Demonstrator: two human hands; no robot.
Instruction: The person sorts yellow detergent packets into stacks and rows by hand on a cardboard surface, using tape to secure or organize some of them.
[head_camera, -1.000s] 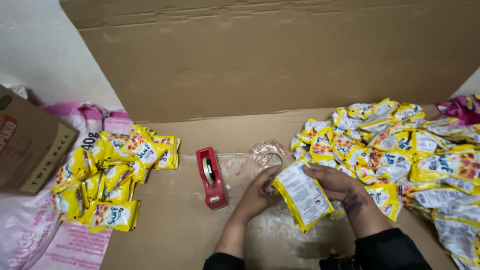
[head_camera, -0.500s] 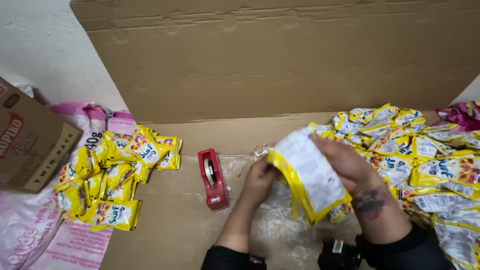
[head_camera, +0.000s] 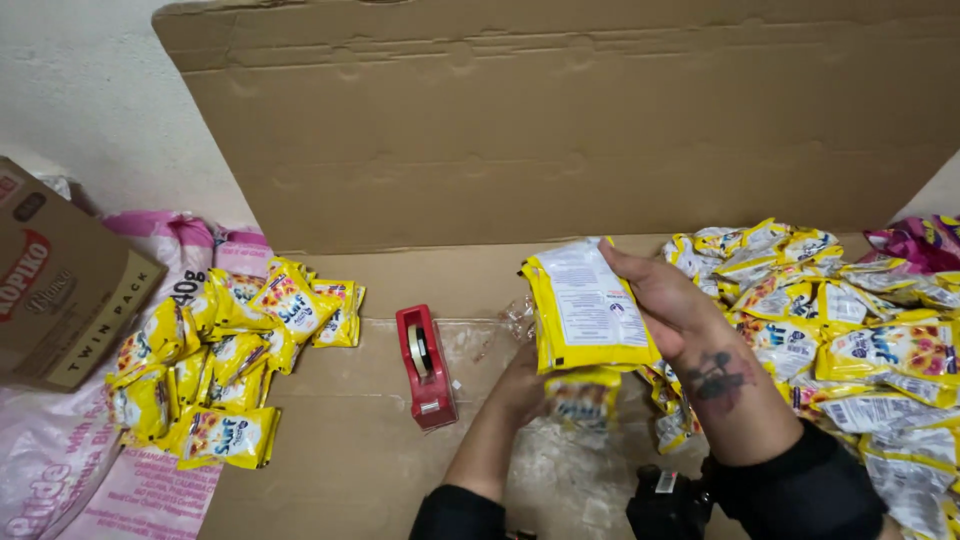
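Both my hands hold a stack of yellow sachets raised above the cardboard sheet, its white printed back facing me. My right hand grips the stack's right edge from the top. My left hand supports it from below and is partly hidden behind it. A red tape dispenser stands just left of my left hand.
A heap of yellow sachets lies at the right. Bundled yellow sachets lie at the left on pink sacks. A brown carton sits far left. An upright cardboard wall stands behind. Clear plastic wrap lies by the dispenser.
The stack of sachets has been lifted from low over the cardboard up toward the camera and turned more upright. The view has shifted slightly.
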